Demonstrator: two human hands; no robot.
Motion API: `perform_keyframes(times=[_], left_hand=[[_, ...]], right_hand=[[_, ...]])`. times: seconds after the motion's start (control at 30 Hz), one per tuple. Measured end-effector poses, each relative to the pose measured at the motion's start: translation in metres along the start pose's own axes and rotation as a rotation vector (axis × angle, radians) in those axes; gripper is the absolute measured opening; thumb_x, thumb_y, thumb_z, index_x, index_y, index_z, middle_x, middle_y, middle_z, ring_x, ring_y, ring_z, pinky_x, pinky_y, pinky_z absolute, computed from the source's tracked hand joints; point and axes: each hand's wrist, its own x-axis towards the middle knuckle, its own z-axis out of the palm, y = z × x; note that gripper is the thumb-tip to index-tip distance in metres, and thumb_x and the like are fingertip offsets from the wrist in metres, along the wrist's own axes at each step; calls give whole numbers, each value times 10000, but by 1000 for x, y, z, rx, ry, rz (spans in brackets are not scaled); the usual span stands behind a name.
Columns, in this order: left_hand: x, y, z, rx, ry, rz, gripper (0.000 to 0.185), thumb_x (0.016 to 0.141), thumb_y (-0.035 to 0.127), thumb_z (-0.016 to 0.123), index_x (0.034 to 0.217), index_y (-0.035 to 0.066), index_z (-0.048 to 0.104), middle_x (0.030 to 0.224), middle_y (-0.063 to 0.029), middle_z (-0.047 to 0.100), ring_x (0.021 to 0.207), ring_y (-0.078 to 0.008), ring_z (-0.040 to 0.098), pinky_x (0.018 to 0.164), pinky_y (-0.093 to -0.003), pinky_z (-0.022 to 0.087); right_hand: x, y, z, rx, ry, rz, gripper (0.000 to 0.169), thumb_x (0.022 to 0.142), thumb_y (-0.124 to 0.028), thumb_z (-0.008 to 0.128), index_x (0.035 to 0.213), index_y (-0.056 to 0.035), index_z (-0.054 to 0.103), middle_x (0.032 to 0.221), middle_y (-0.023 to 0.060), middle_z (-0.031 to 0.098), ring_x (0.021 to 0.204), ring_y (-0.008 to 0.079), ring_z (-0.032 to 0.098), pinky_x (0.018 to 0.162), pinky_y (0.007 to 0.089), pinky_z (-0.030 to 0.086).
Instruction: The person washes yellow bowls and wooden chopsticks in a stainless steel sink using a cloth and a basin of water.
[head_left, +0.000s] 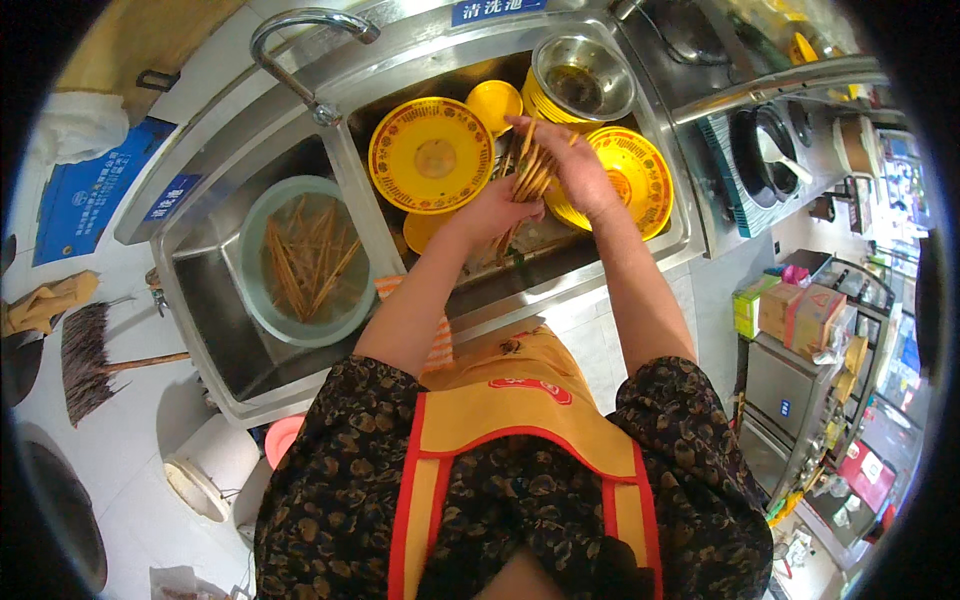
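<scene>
Over the right basin of the sink, my left hand (498, 216) grips a bundle of wooden chopsticks (534, 174) near its lower end. My right hand (576, 166) wraps around the bundle's upper part, its fingers partly hidden behind the sticks. To the left of the bundle sits a large yellow patterned plate (435, 154). A small yellow bowl (495, 106) stands behind it. Stacked yellow bowls (637, 172) lie to the right, partly under my right wrist. A steel bowl (581, 79) with dark liquid rests on another yellow stack at the back.
In the left basin, a pale green tub (259, 315) holds more chopsticks (304, 259) in cloudy water. A curved faucet (311, 19) rises behind the divider. An orange striped cloth (441, 345) hangs at the front rim. Black pans (757, 154) stand on the right counter.
</scene>
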Motion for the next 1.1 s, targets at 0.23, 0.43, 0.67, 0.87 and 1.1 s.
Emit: perform_keyframes(times=[0.23,0.43,0.67,0.87,1.1], left_hand=[[3,-72,-9,-85,174,-24,287,887,86,613,1163,21,566,856,-50,627,778,-129,590,716,-288,487],[8,-107,-4,283,550,109,262,877,142,596,1096,3,564,894,-130,647,794,-253,629,708,-362,492],[-11,-63,29,650,661,80,231,850,146,585,1034,9,557,965,-198,624,925,-401,597,753,-468,476],[-15,-75,37,848,720,125,243,778,-4,570,1012,-6,505,983,-238,556,935,-435,548,753,-504,468],[-13,-92,26,691,786,165,268,760,-50,552,1022,-18,507,960,-228,556,918,-422,551,749,-493,455]], right_hand=[[-2,51,-5,-200,317,-42,469,871,-175,677,1271,2,508,1138,110,592,1010,177,578,828,294,484],[-30,92,42,-706,332,-260,446,769,-140,711,1159,-35,523,1027,150,571,819,306,613,726,384,519],[-20,111,44,-774,369,-171,376,796,-139,644,1119,-24,492,1071,211,584,899,385,623,764,466,517],[-14,117,40,-879,417,2,266,818,-154,610,1008,-5,499,897,230,625,805,421,629,728,479,514],[-6,103,14,-681,496,-101,227,827,-85,575,1031,15,570,865,211,655,813,396,638,720,455,509]])
